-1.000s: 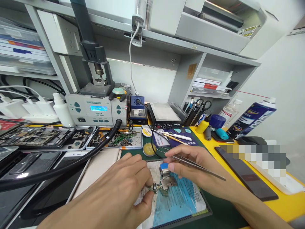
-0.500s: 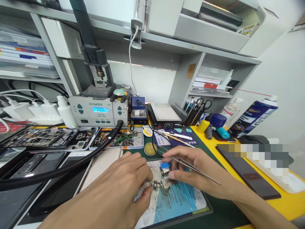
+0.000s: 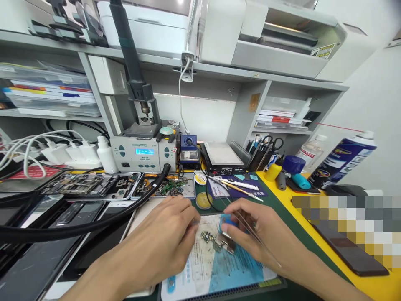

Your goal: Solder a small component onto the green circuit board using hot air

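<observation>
A small circuit board (image 3: 207, 237) lies on a stained white-and-blue sheet (image 3: 194, 276). Touching or just beside its right end is a shiny metal piece (image 3: 228, 242). My left hand (image 3: 163, 234) hovers left of the board, thumb and forefinger pinched; whatever lies between them is hidden. In my right hand (image 3: 253, 230) are long metal tweezers (image 3: 266, 247), slanting across the fingers with their tips pointing away from me. The thumb and fingers of that hand also close around a small blue-topped block (image 3: 230, 221), partly covered by them.
A thick black hose (image 3: 125, 217) crosses the phones at left from the hot-air station (image 3: 144, 152). Behind the hands stand a round yellow tin (image 3: 204, 200) and a tray of parts (image 3: 188, 190). Brushes (image 3: 241, 190) lie at back right; a dark phone (image 3: 351, 251) lies farther right.
The view has shifted, so the bench appears lower and farther right. My left fingers have drawn away from the board. My right fingers now cover more of the blue-topped block.
</observation>
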